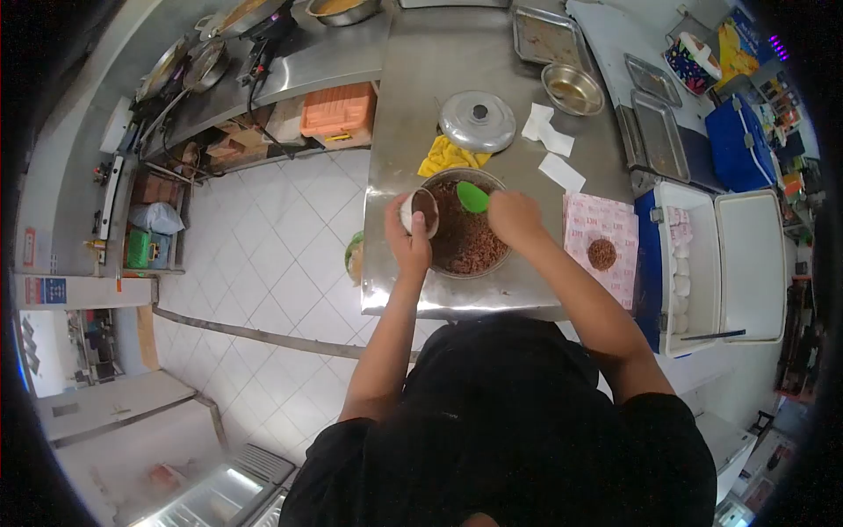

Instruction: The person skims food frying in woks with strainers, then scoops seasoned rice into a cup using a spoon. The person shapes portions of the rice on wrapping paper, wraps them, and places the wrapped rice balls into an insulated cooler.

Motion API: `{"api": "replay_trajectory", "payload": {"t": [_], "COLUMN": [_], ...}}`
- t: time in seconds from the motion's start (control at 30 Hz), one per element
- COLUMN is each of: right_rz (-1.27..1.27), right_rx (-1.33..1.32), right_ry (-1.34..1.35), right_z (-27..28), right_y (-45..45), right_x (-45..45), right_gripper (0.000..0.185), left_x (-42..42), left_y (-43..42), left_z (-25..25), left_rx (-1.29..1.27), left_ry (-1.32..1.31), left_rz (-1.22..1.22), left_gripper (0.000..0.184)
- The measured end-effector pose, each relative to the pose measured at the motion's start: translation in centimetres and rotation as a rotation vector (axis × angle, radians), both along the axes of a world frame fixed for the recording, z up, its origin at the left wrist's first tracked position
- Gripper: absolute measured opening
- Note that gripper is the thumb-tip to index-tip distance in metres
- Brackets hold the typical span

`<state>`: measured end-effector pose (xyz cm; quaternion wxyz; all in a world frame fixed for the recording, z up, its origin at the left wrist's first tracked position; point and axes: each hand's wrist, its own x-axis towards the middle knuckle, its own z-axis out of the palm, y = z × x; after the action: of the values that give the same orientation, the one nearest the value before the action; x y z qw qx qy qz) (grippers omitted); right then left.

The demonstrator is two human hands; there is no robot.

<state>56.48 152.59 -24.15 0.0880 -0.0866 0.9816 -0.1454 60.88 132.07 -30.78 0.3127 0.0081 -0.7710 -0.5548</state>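
Observation:
A large round metal pot full of reddish-brown cooked grains, which look like brown rice, stands near the front edge of the steel table. My left hand is closed around a small white bowl, tilted at the pot's left rim; its inside looks dark brown. Over the pot's right side, my right hand grips a green rice paddle, its blade above the grains. To the right, a round brown patty of grains lies on a stack of pink printed wrapping paper.
Behind the pot are a yellow cloth and a metal lid. White papers, a steel bowl and a tray lie farther back. An open cooler with white wrapped packs stands right; a stove counter is left.

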Motion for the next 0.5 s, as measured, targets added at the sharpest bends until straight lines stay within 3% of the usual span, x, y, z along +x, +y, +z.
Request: {"api": "replay_trajectory", "payload": {"t": [0.27, 0.43, 0.5], "right_rz": [0.152, 0.460, 0.500], "right_rx": [-0.117, -0.044, -0.145], "right_ry": [-0.073, -0.053, -0.113], "right_z": [-4.2, -6.4, -4.2], "right_y": [-4.5, -3.2, -0.7], "right_x": [1.7, 4.0, 3.8], "right_gripper": [0.024, 0.024, 0.024], "left_x": [-1.1, -1.1, -0.8], "left_y": [-0.1, 0.0, 0.0], "left_z": [-2.4, -1.8, -1.5], "left_rx": [0.256, 0.098, 0.023], "left_ry": [0.088, 0.073, 0.056], "left_rz": [0.073, 0.077, 0.082], "left_gripper": [0.044, 0.044, 0.043]}}
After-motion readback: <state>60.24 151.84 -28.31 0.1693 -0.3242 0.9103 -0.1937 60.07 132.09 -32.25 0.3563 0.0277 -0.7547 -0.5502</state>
